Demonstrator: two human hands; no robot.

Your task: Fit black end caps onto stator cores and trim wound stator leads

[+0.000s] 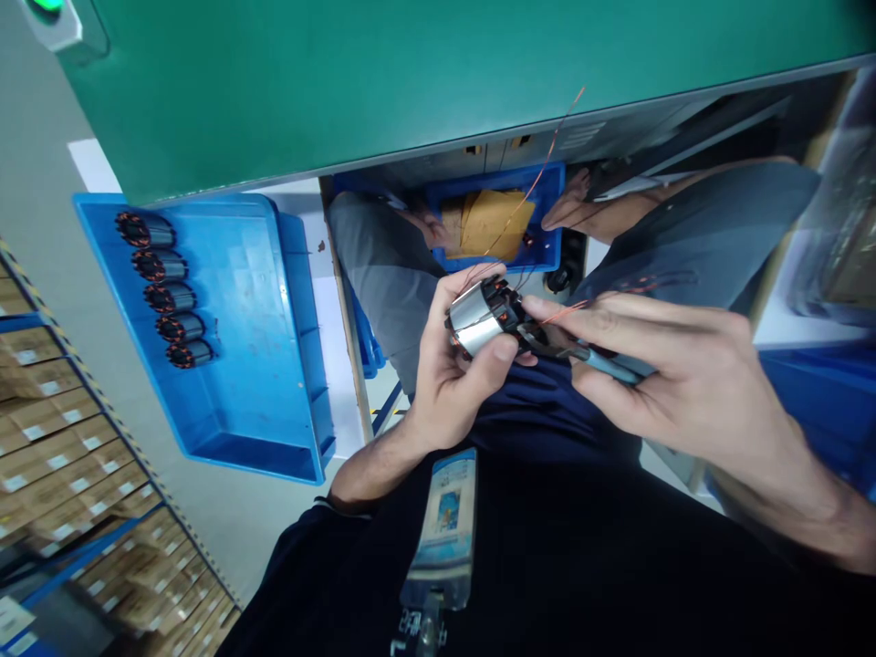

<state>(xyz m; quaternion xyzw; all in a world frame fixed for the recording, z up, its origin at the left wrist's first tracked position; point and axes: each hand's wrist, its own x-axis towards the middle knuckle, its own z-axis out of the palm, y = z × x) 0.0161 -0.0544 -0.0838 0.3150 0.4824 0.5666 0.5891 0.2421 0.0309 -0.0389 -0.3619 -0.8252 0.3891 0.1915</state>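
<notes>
My left hand (452, 383) is wrapped round a silver motor stator (474, 321) with black end parts and copper windings, its black end turned to the right. In my right hand (671, 365) are small pliers (612, 363) with blue-grey handles, their metal jaws at the stator's black end. My right index finger reaches to that same end, beside short copper wire ends (565, 312). A long thin copper wire (530, 190) rises from the stator toward the green surface. Just where the jaws touch is hard to make out.
A blue tray (253, 365) at the left holds several similar stators (179, 327) in a column. The green tabletop (438, 82) spans the far side. Below it, a blue bin (551, 246) holds yellow-brown paper (503, 224) between my legs. A badge (450, 516) hangs at my chest.
</notes>
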